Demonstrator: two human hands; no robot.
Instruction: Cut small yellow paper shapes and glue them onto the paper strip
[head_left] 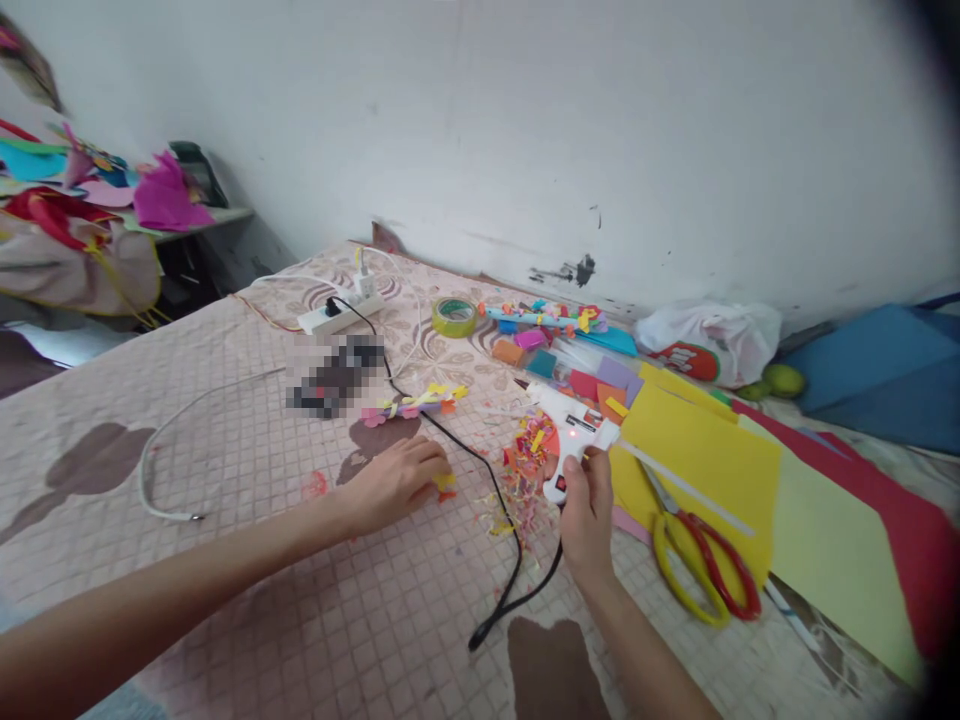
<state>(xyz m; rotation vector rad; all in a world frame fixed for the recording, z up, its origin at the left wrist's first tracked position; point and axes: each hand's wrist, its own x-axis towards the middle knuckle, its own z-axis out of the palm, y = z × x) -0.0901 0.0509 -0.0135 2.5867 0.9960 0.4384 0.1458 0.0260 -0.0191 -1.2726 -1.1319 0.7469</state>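
Observation:
A white hot glue gun (574, 425) with a glowing red light is gripped by its handle in my right hand (589, 505); its nozzle points up and left. The fingers of my left hand (397, 480) are closed around a small yellow and orange paper piece (445, 484), partly hidden by them. Just beyond that hand lies a thin stick decorated with coloured paper (414, 405). Between my hands, a heap of paper snippets (525, 455) is scattered over the quilted cloth (360, 620).
The glue gun's black cord (472, 450) runs to a white power strip (341, 312). Behind stand green tape (454, 316) and another decorated stick (544, 318). Scissors (697, 560) rest against yellow paper sheets (705, 460) at the right. A white cable (161, 440) curves at the left.

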